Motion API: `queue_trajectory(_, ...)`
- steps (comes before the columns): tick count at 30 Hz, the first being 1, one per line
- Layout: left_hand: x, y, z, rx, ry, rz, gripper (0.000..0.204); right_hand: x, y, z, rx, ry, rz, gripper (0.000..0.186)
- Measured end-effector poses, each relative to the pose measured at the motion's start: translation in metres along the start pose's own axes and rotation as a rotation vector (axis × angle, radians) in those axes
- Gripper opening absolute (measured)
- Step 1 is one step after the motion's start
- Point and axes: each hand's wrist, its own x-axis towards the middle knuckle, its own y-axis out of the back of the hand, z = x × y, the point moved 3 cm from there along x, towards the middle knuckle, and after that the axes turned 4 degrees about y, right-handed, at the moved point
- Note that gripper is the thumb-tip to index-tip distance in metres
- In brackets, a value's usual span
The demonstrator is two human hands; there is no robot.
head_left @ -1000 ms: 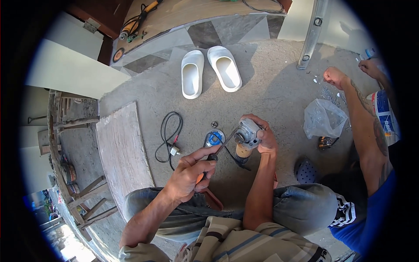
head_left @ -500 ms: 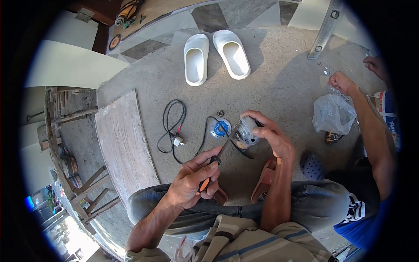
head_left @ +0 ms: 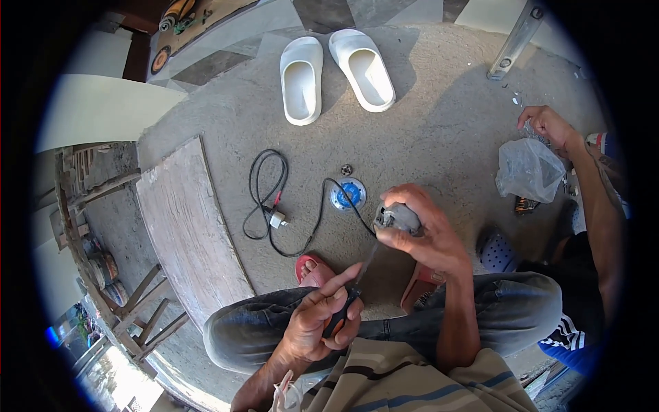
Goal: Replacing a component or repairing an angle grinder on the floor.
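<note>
My left hand (head_left: 319,319) grips a black and orange screwdriver (head_left: 336,325), its shaft pointing up toward the grinder. Above it, my right hand (head_left: 431,237) is wrapped round a grey metal angle grinder (head_left: 399,215), which is turned so that much of its body is hidden. A black power cord (head_left: 328,193) runs from it in loops to a plug (head_left: 278,219). On the concrete just beyond lie a blue and silver disc (head_left: 350,193) and a small metal nut (head_left: 347,169).
White slippers (head_left: 301,93) lie ahead, a worn board (head_left: 175,206) and wooden frame (head_left: 103,288) to the left. At right are another person's hand (head_left: 549,127), a plastic bag (head_left: 528,168) and a dark clog (head_left: 498,250). A metal level (head_left: 511,44) leans at the back.
My left hand has moved down and slightly right with the screwdriver. My right hand has shifted right and turned the grinder over. The co-worker's hand has moved slightly.
</note>
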Motion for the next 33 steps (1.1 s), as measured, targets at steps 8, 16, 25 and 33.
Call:
queue_trajectory(8,-0.004,0.005,-0.014,0.244,-0.035,0.238,0.048,-0.011,-0.018,-0.005,-0.216,0.152,0.154,0.044)
queue_trajectory(16,-0.004,0.006,-0.019,0.523,-0.156,0.248,0.042,-0.014,-0.021,0.004,-0.177,0.169,0.181,0.031)
queue_trajectory(25,-0.007,0.011,-0.015,0.628,-0.239,0.265,0.040,-0.009,-0.031,0.003,-0.201,0.250,0.218,0.031)
queue_trajectory(33,-0.006,0.016,-0.015,0.701,-0.296,0.278,0.040,-0.008,-0.033,0.004,-0.154,0.196,0.252,0.029)
